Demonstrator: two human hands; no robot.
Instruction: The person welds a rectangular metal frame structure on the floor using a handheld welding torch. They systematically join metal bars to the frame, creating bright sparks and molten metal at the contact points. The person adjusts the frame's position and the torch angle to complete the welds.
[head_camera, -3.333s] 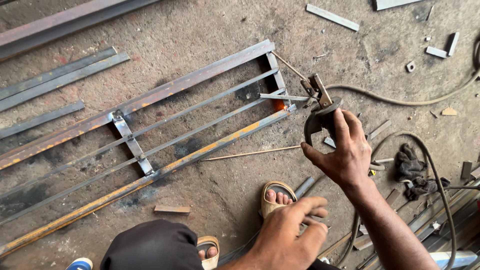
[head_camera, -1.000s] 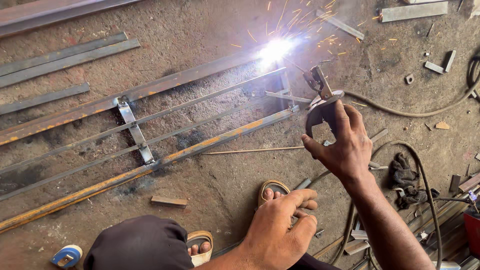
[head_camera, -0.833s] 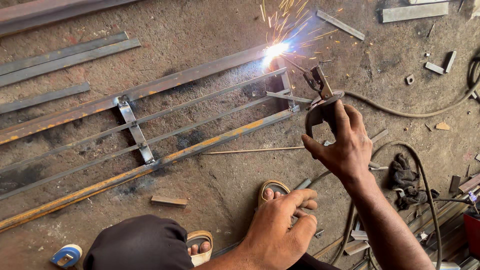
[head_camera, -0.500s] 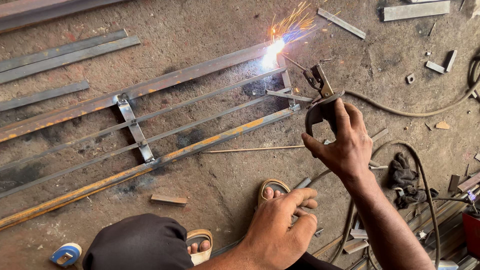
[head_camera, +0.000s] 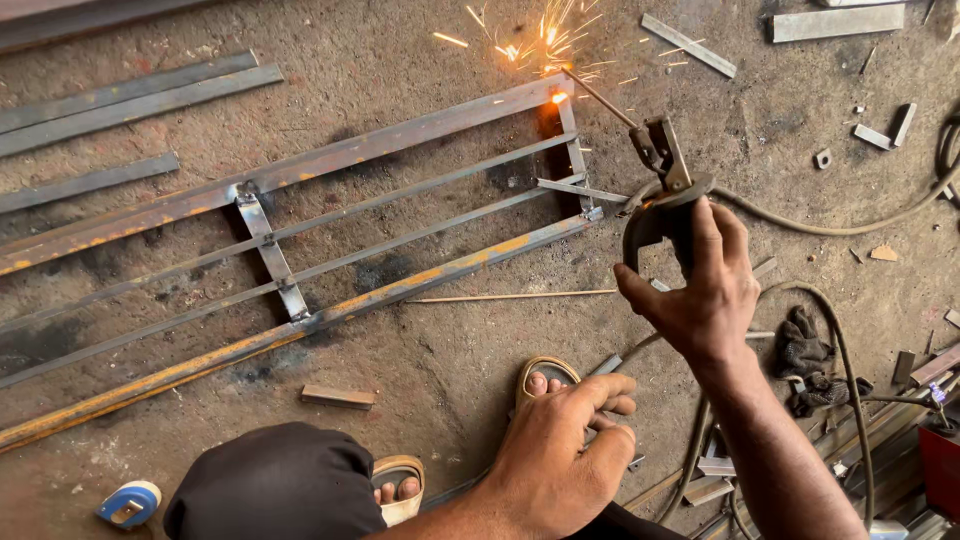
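Lying flat on the dusty floor, a long metal frame (head_camera: 300, 235) runs from the near left up toward the far right, its two rusty side rails joined by thin bars and a short cross strip. Loose flat bars (head_camera: 120, 95) lie beyond it on the far left, and a small blue tape measure (head_camera: 130, 502) sits at the near left edge. The left hand (head_camera: 560, 455) rests palm down, fingers curled loosely over the person's knee just beside a sandalled foot (head_camera: 545, 380), holding nothing. The right hand (head_camera: 700, 290) is wrapped tight around the handle of a welding holder (head_camera: 660, 185). Its rod (head_camera: 600, 98) touches the frame's far right corner, where sparks (head_camera: 530, 40) fly. A cable (head_camera: 840, 215) trails away right, past a dark rag (head_camera: 805, 350).
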